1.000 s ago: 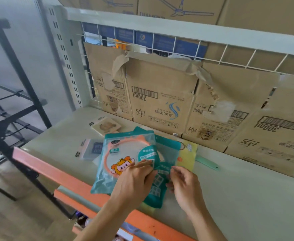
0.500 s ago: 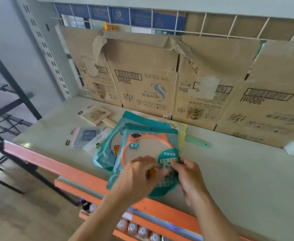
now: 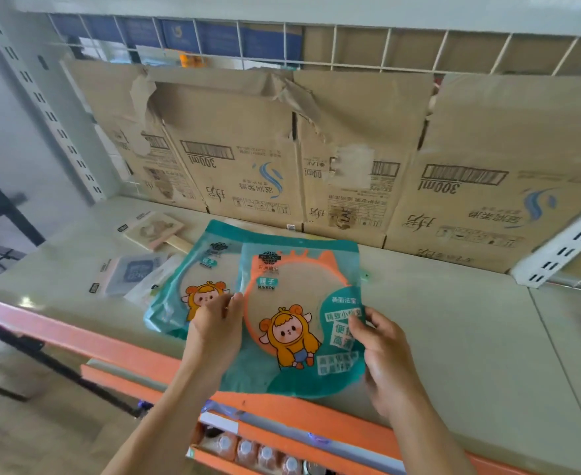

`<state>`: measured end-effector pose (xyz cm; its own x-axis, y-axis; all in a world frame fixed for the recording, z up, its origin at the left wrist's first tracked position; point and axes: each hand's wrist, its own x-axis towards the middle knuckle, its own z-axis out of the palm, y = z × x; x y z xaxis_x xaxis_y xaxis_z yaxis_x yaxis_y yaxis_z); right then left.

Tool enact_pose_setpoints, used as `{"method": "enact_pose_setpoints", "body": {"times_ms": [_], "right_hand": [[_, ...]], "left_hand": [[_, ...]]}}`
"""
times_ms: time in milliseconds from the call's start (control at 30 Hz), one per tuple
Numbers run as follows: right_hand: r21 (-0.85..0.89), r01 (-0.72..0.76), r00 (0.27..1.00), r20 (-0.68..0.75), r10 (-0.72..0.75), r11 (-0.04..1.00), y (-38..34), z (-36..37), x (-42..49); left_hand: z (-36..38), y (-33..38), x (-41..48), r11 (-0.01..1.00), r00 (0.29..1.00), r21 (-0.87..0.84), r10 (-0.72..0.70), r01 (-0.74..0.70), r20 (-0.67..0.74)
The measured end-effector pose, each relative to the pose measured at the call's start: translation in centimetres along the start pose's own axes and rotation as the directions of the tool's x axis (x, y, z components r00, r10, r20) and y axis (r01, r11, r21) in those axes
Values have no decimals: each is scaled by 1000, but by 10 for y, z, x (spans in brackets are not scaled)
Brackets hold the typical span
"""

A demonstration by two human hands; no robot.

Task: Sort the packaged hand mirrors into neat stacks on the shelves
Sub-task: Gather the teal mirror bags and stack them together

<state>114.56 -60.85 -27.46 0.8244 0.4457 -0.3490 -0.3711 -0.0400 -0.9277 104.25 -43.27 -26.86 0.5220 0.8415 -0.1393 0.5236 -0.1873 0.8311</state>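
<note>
1. Mirror pack (image 3: 299, 317), teal with an orange ring and a cartoon figure on its face, is held between both hands above the shelf's front edge.
2. Left grip (image 3: 218, 325) holds the pack's left edge, fingers curled onto it beside the orange ring.
3. Right grip (image 3: 385, 361) pinches the lower right edge, thumb lying on the printed face, the other fingers behind.
4. The pack's bottom edge hangs over the orange rail (image 3: 76, 341); whether its top touches the shelf (image 3: 453, 337) I cannot tell.
5. A second pack (image 3: 186, 282) of the same kind lies flat on the shelf just to the left, its right side hidden under the held one.
6. Further left lie a small grey-blue pack (image 3: 133, 272) and, behind it, a wooden mirror (image 3: 153, 229) in a clear wrapper, its handle pointing right.
7. Flattened cardboard (image 3: 316, 159), printed upside down, stands along the back of the shelf against a white wire grid (image 3: 351, 49).
8. A white slotted bracket (image 3: 563, 248) sits tilted at the right.
9. Below the rail, bottle caps (image 3: 258, 452) show in a row on a lower level.
</note>
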Motion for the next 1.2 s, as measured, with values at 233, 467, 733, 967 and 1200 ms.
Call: {"method": "enact_pose_setpoints", "body": {"times_ms": [233, 467, 733, 967, 1200], "right_hand": [[-74, 108, 981, -152, -118, 991, -9, -63, -14], [-173, 190, 945, -236, -228, 966, -13, -132, -38], [-194, 206, 924, -286, -256, 959, -22, -196, -59], [-239, 232, 906, -301, -299, 943, -33, -247, -74], [-201, 196, 923, -294, -249, 960, -39, -292, -81]], "left_hand": [[48, 22, -27, 987, 991, -124, 113, -104, 73], [100, 54, -70, 970, 972, -175, 190, -166, 135], [152, 78, -112, 948, 949, -273, 225, -161, 222], [189, 95, -144, 941, 944, -291, 244, -175, 221], [219, 109, -175, 932, 955, -329, 222, -149, 197]]}}
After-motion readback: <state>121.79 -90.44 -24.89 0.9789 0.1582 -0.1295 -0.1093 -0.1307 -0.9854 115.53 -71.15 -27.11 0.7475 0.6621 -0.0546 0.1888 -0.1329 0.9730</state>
